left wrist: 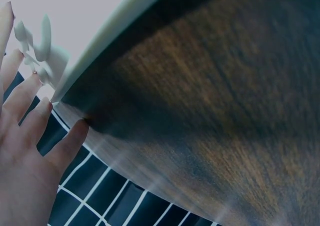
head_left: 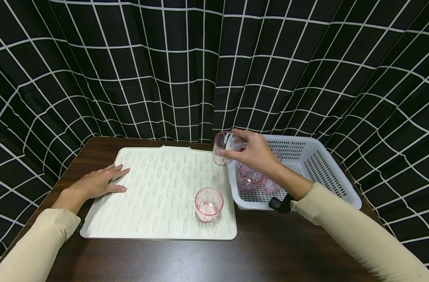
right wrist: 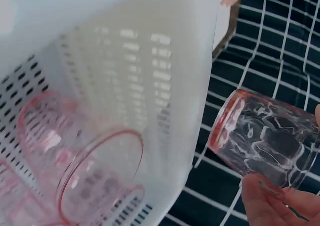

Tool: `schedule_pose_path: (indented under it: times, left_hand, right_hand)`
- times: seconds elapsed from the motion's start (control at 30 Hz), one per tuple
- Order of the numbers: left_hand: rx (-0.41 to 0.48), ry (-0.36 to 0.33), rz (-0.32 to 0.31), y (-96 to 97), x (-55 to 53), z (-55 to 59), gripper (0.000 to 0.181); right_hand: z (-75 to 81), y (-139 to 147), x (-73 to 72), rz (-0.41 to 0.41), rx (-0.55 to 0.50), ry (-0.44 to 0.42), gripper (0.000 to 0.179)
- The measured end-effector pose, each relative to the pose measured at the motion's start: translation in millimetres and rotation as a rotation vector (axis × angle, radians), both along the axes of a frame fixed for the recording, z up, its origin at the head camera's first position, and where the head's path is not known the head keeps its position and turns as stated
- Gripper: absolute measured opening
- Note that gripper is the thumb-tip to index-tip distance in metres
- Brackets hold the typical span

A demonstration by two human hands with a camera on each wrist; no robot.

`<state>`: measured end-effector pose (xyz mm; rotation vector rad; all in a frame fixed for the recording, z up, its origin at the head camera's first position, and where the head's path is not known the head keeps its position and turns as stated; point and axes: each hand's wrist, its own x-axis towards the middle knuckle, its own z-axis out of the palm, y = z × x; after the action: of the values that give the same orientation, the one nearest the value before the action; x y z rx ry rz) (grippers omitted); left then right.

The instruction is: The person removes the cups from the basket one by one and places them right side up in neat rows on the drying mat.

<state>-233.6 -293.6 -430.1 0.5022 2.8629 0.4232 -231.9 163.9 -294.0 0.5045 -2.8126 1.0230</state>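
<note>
My right hand (head_left: pixel 254 152) grips a clear pink-tinted glass (head_left: pixel 220 156) between thumb and fingers, above the mat's back right corner and beside the basket's left rim. In the right wrist view this glass (right wrist: pixel 265 141) shows a wavy, faceted wall. Another pink-rimmed glass (head_left: pixel 208 206) stands upright on the right part of the white ridged mat (head_left: pixel 158 231). My left hand (head_left: pixel 98 182) rests on the mat's left edge, fingers spread and holding nothing. In the left wrist view, the left hand (left wrist: pixel 25 131) shows beside the mat's edge.
A white perforated basket (head_left: pixel 335 188) stands right of the mat. Several pink glasses (right wrist: pixel 100 176) sit in its left part, partly hidden by my right arm in the head view. The dark wooden table (head_left: pixel 158 260) extends in front. A black curtain with white grid lines (head_left: pixel 186 70) hangs behind.
</note>
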Motion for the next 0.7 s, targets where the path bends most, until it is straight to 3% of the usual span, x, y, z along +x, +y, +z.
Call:
schedule_pose_path:
  times: [0.7]
  left_hand:
    - [0.015,-0.006,0.003,0.1,0.7,-1.2,0.084]
  right_hand:
    - [-23.9,-54.9,-4.3,-0.056,0.147,-0.139,0.088]
